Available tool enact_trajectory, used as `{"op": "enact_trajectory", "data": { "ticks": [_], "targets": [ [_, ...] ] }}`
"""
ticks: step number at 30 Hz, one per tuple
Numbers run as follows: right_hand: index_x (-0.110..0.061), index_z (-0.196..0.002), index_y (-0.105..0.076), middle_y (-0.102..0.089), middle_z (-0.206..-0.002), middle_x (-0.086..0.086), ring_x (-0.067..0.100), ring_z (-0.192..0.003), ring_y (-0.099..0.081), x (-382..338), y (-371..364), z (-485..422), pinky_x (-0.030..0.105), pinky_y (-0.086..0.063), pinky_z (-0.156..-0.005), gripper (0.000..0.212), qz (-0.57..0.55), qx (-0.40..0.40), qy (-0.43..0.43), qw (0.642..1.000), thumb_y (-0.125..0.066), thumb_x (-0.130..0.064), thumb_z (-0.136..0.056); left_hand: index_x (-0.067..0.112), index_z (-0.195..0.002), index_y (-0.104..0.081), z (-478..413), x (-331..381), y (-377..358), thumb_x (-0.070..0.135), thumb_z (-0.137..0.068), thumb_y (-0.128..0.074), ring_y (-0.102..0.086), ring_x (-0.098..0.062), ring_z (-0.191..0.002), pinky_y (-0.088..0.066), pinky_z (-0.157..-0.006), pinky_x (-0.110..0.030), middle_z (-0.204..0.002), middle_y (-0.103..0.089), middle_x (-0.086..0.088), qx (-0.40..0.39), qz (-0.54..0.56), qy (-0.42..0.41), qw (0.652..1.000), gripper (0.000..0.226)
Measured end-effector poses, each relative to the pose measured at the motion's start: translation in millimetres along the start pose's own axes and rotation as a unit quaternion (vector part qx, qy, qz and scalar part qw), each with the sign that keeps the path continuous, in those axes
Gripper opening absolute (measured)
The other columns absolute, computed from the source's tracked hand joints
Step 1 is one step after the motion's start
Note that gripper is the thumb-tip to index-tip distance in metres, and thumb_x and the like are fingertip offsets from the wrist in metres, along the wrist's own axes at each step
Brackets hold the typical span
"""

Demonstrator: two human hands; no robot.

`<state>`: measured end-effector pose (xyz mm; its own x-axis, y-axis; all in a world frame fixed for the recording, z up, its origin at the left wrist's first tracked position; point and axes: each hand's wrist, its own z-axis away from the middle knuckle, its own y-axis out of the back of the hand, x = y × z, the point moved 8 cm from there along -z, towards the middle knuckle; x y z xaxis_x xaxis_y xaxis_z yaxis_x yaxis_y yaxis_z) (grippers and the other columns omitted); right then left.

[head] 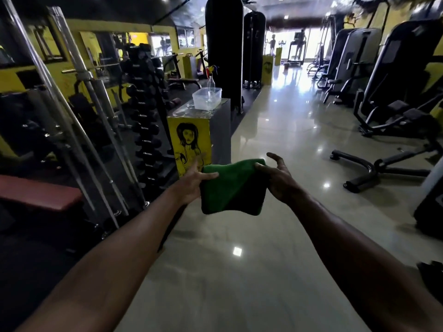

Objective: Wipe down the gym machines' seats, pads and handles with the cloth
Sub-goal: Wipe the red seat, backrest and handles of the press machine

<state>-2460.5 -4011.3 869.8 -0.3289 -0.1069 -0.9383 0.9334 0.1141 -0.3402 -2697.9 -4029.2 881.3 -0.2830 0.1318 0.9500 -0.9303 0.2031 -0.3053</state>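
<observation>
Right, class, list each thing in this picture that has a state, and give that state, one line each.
cloth: folded, held up between both hands
left hand: pinches the cloth's left edge
right hand: holds the cloth's right edge
tub: lidless, standing on the yellow stand
spray bottle: upright; in or behind the tub, unclear

Open along the glossy floor (275,130) ahead, blocked left by yellow pedestal (191,140) and dumbbell rack (147,116), right by black machines (402,87), beyond by seemingly a hanging bag (224,44).
</observation>
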Motion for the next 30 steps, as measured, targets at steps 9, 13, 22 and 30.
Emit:
{"op": "enact_trajectory", "data": {
  "ticks": [9, 13, 22, 30],
  "targets": [
    [-0.015, -0.142, -0.053, -0.068, -0.121, 0.015, 0.037, -0.118, -0.064, -31, 29, -263, 0.042, -0.057, -0.096, 0.067, 0.247, -0.136, 0.011, 0.959, -0.070, 0.015, -0.084, 0.016, -0.118, -0.069, -237, 65, 43, -0.014, -0.081, -0.066, -0.068, -0.031, -0.101, -0.060, -0.079, -0.038, -0.112, -0.068, -0.012, 0.076, -0.080, -0.064, 0.992, 0.048],
    [-0.021, -0.113, -0.070, -0.070, -0.105, 0.003, 0.022, -0.100, -0.065, -71, 34, -387, 0.027, -0.052, -0.080, 0.023, 0.427, -0.096, 0.102, 0.893, -0.072, -0.010, -0.093, 0.020, -0.126, -0.066, -337, 90, 73, -0.011, -0.079, -0.071, -0.062, -0.033, -0.115, -0.056, -0.093, -0.046, -0.127, -0.061, -0.015, 0.082, -0.236, -0.059, 0.966, 0.057],
    [-0.017, -0.083, -0.063, -0.063, -0.078, 0.002, 0.022, -0.075, -0.061, -100, 13, -605, 0.041, -0.052, -0.067, 0.045, 0.420, -0.024, 0.130, 0.898, -0.059, -0.060, -0.095, 0.017, -0.116, -0.066, -535, 145, 155, 0.028, -0.093, -0.066, -0.062, -0.025, -0.106, -0.055, -0.093, -0.042, -0.117, -0.066, -0.008, 0.267, -0.363, -0.068, 0.890, 0.025],
    [-0.008, -0.093, -0.067, -0.069, -0.088, 0.006, 0.020, -0.082, -0.068, -118, 0, -822, 0.028, -0.056, -0.070, 0.060, 0.267, 0.012, 0.020, 0.964, -0.067, -0.068, -0.086, 0.007, -0.105, -0.068, -718, 189, 210, 0.041, -0.085, -0.074, -0.068, -0.019, -0.089, -0.055, -0.071, -0.027, -0.098, -0.072, -0.006, 0.161, -0.368, -0.032, 0.915, 0.040]
  ]
}}
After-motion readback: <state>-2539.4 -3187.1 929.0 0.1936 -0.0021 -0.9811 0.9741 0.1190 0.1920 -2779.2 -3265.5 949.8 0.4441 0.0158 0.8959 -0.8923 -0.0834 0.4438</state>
